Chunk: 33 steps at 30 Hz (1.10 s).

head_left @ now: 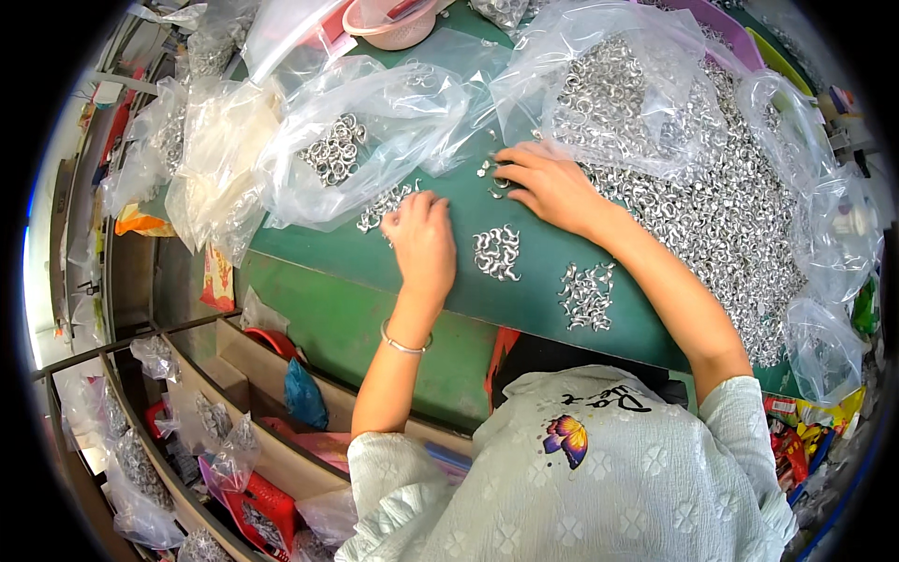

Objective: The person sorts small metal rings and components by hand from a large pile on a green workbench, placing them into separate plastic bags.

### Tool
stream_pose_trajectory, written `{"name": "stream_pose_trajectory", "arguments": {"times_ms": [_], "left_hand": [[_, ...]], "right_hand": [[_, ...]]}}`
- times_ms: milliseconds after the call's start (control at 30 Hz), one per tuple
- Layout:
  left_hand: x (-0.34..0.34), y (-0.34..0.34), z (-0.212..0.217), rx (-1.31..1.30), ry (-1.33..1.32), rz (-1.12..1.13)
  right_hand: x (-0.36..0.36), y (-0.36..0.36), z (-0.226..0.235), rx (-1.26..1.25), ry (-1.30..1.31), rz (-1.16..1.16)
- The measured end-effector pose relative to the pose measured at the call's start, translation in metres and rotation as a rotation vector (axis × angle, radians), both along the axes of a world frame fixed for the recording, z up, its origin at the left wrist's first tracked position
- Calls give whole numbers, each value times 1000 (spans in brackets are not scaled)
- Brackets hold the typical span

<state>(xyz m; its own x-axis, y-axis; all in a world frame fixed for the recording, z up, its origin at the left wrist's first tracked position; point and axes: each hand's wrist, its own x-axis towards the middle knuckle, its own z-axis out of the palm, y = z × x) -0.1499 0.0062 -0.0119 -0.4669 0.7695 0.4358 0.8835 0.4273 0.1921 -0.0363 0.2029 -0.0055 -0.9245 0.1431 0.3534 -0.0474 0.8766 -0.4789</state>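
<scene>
My left hand (423, 239), with a bracelet on the wrist, has its fingers curled and pressed together at a small pile of silver metal pieces (375, 214). What those fingers hold, if anything, is hidden. Across a short gap, my right hand (552, 187) lies low over the green tabletop (449, 281), fingers apart, by a few loose metal pieces (496, 194). Between my forearms sit two small piles of curved metal pieces: one pile (496, 253) is nearer the hands, the other pile (587, 296) closer to my body.
A large heap of silver metal pieces (693, 225) spreads at right, partly under a clear plastic bag (524, 75). Another clear bag (403, 103) holds metal rings (335, 150) at left. A pink basket (389, 33) stands at the back. Divided wooden trays (262, 375) lie below the left table edge.
</scene>
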Motion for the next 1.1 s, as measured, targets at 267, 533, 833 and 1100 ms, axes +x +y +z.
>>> {"name": "stream_pose_trajectory", "arguments": {"times_ms": [267,533,833,1100], "left_hand": [[12,15,12,131,-182,-81],[5,38,8,16,-448,-178],[9,43,7,101,-386,-160],[8,42,4,98,-379,-154]], "right_hand": [[-1,12,1,-95,67,-183],[28,14,16,88,-23,-15],[39,16,13,191,-130,-149],[16,-7,-1,70,-21,-98]]}}
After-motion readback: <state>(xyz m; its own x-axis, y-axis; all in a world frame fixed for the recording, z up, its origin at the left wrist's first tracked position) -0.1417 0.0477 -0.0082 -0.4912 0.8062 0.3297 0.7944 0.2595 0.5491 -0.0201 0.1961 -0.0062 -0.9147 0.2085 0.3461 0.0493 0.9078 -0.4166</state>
